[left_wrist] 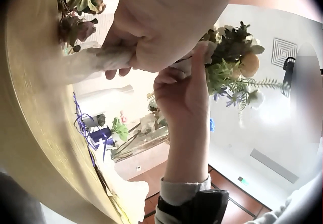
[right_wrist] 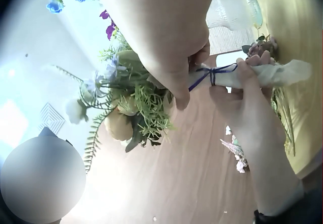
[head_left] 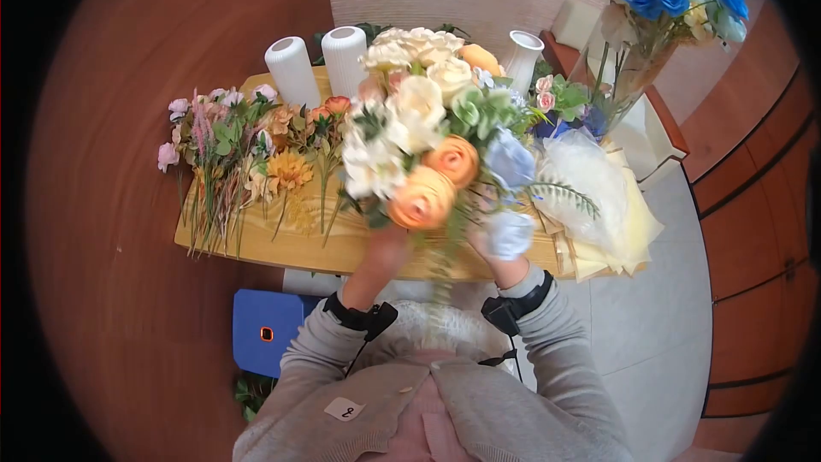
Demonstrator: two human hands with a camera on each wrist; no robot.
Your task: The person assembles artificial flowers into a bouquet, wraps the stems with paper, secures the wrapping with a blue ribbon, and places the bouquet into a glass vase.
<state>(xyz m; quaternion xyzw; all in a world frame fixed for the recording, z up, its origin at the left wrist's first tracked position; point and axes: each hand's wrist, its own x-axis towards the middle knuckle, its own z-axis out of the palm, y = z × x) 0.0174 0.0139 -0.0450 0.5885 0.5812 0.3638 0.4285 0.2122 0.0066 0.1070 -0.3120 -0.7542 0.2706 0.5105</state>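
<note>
A large bouquet (head_left: 419,115) of white, orange and pale blue flowers covers much of the table in the head view. Below its blooms are the left hand (head_left: 385,250) and the right hand (head_left: 481,242), both partly hidden. Seen from the right wrist, white wrapping (right_wrist: 290,75) encloses the stems, with a dark blue ribbon (right_wrist: 214,74) tied around it. The left hand (right_wrist: 250,103) grips this wrapped part on the side away from the flowers. Between ribbon and blooms, the right hand (right_wrist: 169,42) holds the bouquet's neck, its fingers bent.
Loose flowers (head_left: 227,154) lie along the table's left side. White vases (head_left: 292,73) stand at the back. Clear and yellowish wrapping sheets (head_left: 590,197) lie at the right, near a glass vase (head_left: 620,64) of blue flowers. A blue stool (head_left: 265,321) is below the table's front edge.
</note>
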